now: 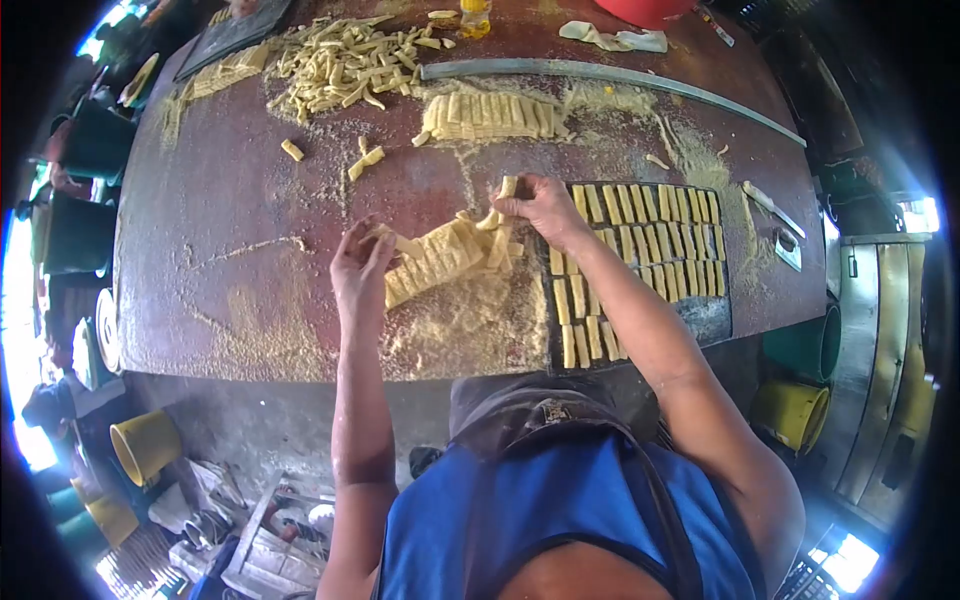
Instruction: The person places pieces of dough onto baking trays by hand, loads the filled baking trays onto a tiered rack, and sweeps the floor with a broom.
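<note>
Below the middle of the table lies a stack of pale yellow dough strips, with a few loose strips bunched at its right end. My left hand is at the stack's left end, thumb and fingers pinching a dough strip. Near the stack's right end, my right hand grips a short dough strip between thumb and fingers. To the right of it a dark baking tray carries several rows of dough strips, partly hidden by my right forearm.
A heap of loose strips lies at the back left, and another stack at the back middle. Behind that stretches a long metal bar. A knife and a scraper lie at right. Crumbs dust the red table.
</note>
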Demonstrator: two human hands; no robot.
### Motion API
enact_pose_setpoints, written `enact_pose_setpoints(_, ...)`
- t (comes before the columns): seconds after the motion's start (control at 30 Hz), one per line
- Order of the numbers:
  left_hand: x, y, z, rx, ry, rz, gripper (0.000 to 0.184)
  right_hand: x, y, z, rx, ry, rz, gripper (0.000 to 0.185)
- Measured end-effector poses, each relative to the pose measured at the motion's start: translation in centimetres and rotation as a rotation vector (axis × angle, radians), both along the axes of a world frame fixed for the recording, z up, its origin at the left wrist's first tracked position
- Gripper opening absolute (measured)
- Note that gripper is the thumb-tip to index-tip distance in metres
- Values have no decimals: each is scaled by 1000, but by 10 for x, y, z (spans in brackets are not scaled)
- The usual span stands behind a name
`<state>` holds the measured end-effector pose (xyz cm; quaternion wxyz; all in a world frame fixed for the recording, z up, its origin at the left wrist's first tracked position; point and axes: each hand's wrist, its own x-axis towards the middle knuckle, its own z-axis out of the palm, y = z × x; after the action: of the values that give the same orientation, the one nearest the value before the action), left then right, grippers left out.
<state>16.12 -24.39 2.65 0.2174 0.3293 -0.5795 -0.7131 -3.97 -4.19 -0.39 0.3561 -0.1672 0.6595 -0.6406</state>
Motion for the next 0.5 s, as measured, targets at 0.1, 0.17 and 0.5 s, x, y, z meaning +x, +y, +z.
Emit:
enact_pose_setpoints(0.1, -8, 42, 14, 34, -28, -53, 36, -20, 38, 7, -15, 123, 29, 21)
enact_pose_setpoints(0.17, -16, 85, 22, -21, -77, -94, 32, -22, 86, 38, 61, 389, 78, 21)
enact_pose_setpoints(0.5, -83, 352, -37, -406, -104, -860, 33, -39, 365, 46, 616, 356, 589, 26)
